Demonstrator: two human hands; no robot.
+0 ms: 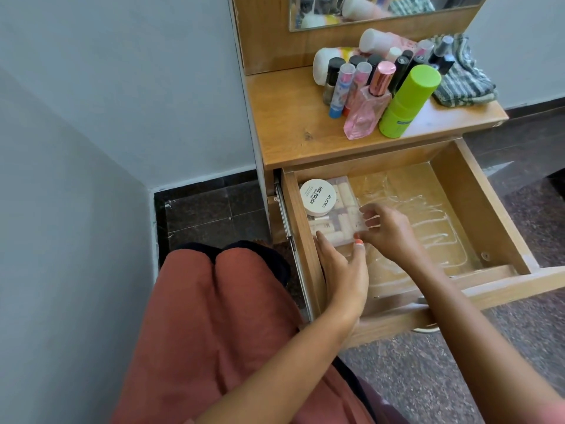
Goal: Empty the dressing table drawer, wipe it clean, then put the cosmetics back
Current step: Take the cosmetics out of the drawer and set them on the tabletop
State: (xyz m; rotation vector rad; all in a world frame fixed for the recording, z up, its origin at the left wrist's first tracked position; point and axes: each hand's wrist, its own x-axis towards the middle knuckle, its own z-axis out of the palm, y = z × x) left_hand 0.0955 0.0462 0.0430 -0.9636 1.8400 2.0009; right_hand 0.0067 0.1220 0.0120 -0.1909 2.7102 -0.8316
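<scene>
**A:** Hands first. Status?

**B:** The left hand [342,267] spans the near end of the clear case [337,220], fingers at one corner and thumb at the other, clamped across it. The right hand [389,232] has its fingers curled over the case's right edge. Both hold the same item, so neither is free.

**A:** Location of the case?

**B:** It is inside the drawer [486,209], against the drawer's left wall and toward its rear. A white Zudio jar [318,197] rests loose on top of the case, at the end nearer the drawer's back. The rest of the drawer floor carries only a wrinkled plastic liner [428,215]. I cannot tell whether the case is going in or coming out.

**A:** Handling notes?

**B:** My judgement is that the case is light and fairly stiff, but its clear walls look smooth and are probably slippery. It is packed with small pale tubes [344,209], which may shift if it is tilted. Grip it at two edges, as now, and keep it level. The jar is unsecured and would likely slide off on any tilt, so move it separately or pin it with a thumb.

**A:** Other cosmetics?

**B:** They are above the drawer, on the dressing-table top [290,123]: nail-polish bottles [331,78], a pink perfume bottle [365,117] and a green bottle [408,102], with a striped cloth [464,84] behind them. The perfume bottle looks like glass, so treat it as fragile.
</scene>
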